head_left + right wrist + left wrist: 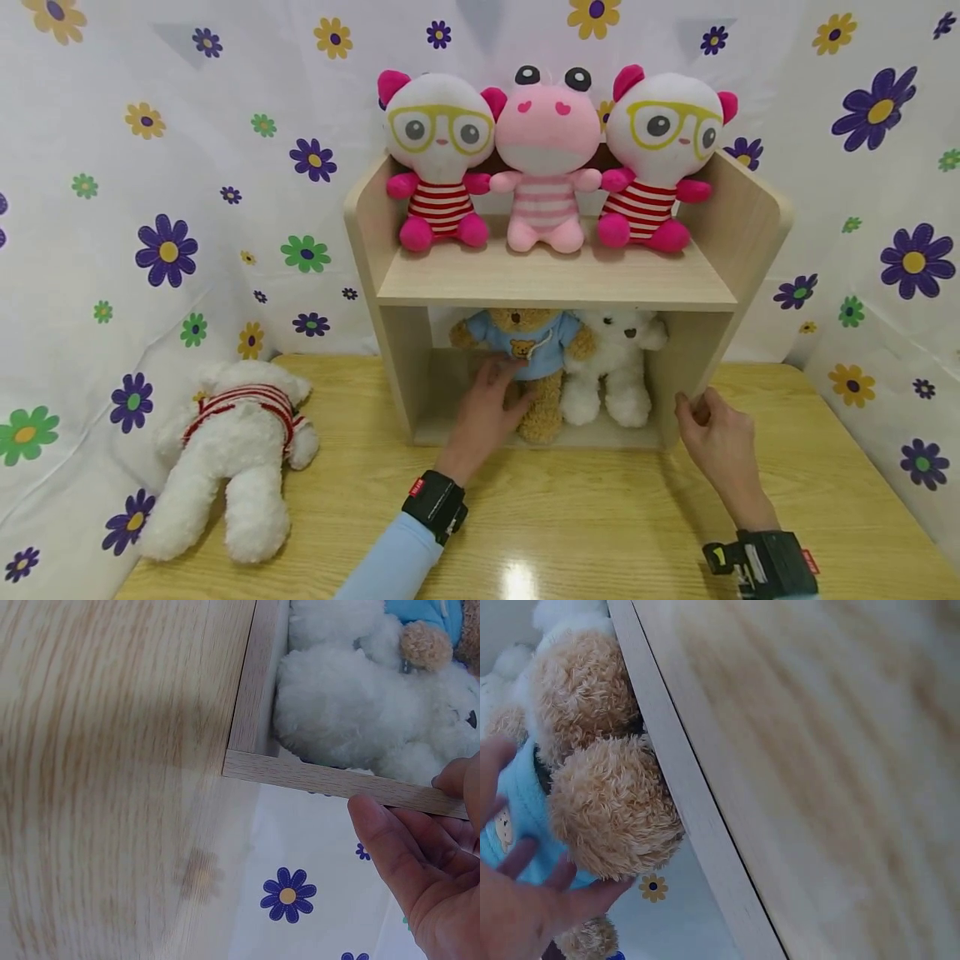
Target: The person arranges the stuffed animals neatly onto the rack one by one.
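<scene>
A brown teddy bear (542, 408) in a blue shirt sits in the lower compartment of a wooden shelf (555, 287), its head partly hidden by the upper board. My left hand (486, 417) touches its front with spread fingers, at the shirt and a leg. In the left wrist view the fingers (592, 898) lie against the blue cloth and brown fur. Beside this bear, on the right, sits a white plush bear (611, 375). My right hand (720, 433) pinches the front edge of the shelf's right side panel (315, 778) between thumb and fingers.
On the upper board sit two panda-like plush toys (442, 158) (663, 158) with yellow glasses, a pink plush toy (547, 158) between them. A white plush toy (240, 450) with a red striped top lies on the table (570, 525) at the left. Flowered cloth (225, 167) hangs behind.
</scene>
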`<state>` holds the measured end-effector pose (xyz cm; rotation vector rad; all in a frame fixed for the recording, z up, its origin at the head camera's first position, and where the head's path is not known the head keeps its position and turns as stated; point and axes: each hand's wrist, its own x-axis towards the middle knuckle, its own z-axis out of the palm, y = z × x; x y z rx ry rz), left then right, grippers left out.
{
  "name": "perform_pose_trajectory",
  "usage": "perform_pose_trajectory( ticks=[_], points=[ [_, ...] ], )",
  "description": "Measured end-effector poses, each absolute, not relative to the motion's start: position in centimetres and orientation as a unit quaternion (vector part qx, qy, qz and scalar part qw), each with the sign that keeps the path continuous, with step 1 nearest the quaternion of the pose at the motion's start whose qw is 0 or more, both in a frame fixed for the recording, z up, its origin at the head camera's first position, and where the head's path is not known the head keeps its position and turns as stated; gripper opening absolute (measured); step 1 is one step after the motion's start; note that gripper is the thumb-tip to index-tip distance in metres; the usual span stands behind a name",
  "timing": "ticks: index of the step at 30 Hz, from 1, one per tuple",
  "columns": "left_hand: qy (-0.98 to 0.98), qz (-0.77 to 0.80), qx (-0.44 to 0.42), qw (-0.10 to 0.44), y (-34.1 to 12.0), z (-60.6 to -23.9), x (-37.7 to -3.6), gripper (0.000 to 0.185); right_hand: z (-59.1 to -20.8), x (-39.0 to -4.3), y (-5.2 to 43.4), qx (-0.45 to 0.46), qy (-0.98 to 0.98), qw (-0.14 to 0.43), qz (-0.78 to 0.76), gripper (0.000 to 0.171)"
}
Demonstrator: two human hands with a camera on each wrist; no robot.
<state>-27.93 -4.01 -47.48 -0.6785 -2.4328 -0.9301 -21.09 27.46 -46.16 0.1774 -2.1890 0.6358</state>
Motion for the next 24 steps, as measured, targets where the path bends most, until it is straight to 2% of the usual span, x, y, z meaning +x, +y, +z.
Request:
perform_pose_trajectory(
  ticks=[6, 16, 24],
  points=[
    [-0.912, -0.276, -0.271, 0.135, -3.9, -47.5, -27.9, 0.051, -46.2, -21.1, 27.3, 0.070, -0.873, 0.409, 0.256, 0.026],
    [-0.947, -0.225, -0.226, 0.045, -2.7, -46.1, -28.8, 0.050, -46.3, -21.1, 27.2, 0.067, -0.875, 0.403, 0.259, 0.027],
    [-0.940, -0.251, -0.231, -0.010, -2.0, -45.7, -28.8, 0.052, -46.4, -21.0, 27.4, 0.064, -0.873, 0.408, 0.258, 0.028]
  ],
)
